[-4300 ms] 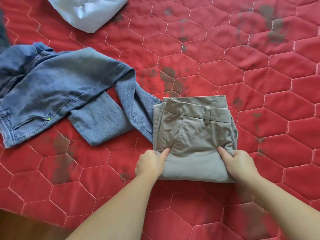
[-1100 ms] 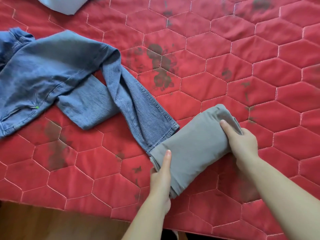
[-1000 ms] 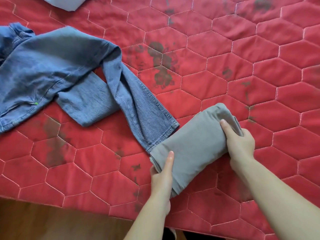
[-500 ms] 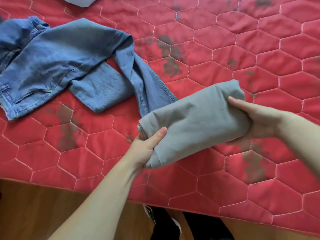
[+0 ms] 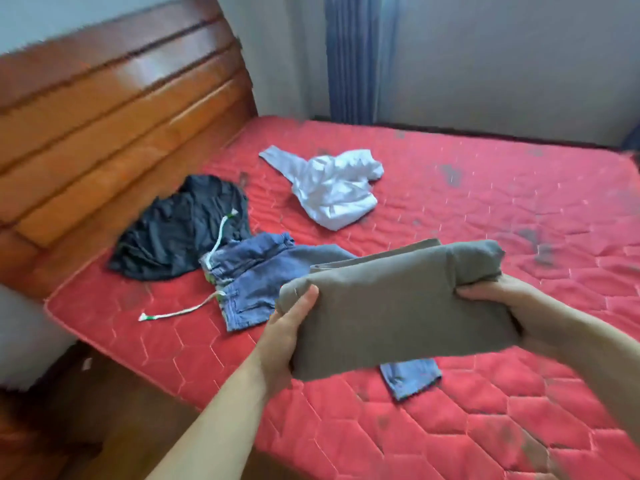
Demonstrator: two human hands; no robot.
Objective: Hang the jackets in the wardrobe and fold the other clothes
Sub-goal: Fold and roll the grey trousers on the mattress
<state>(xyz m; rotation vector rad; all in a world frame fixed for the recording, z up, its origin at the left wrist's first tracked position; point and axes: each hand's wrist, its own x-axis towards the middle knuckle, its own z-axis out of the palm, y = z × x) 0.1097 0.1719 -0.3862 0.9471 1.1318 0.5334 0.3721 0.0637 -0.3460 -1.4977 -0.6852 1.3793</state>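
Folded grey trousers point(image 5: 391, 306) hang in the air above the red mattress point(image 5: 485, 427). My left hand point(image 5: 287, 337) grips their left end, thumb on top. My right hand point(image 5: 502, 303) grips the right end from below. Under the bundle lie blue jeans point(image 5: 249, 275) with a white drawstring, unfolded. A dark garment point(image 5: 180, 230) lies crumpled near the headboard. Further back a white garment point(image 5: 332, 188) is crumpled on the mattress.
A wooden headboard point(image 5: 114, 109) stands along the left. Blue curtains point(image 5: 356, 57) hang against the far wall. Wooden floor point(image 5: 114, 427) runs beside the bed at the lower left, with something white point(image 5: 20, 327) at the left edge.
Both hands have lifted the folded grey trousers off the mattress. My view has swung up, so the headboard, wall and other garments now show.
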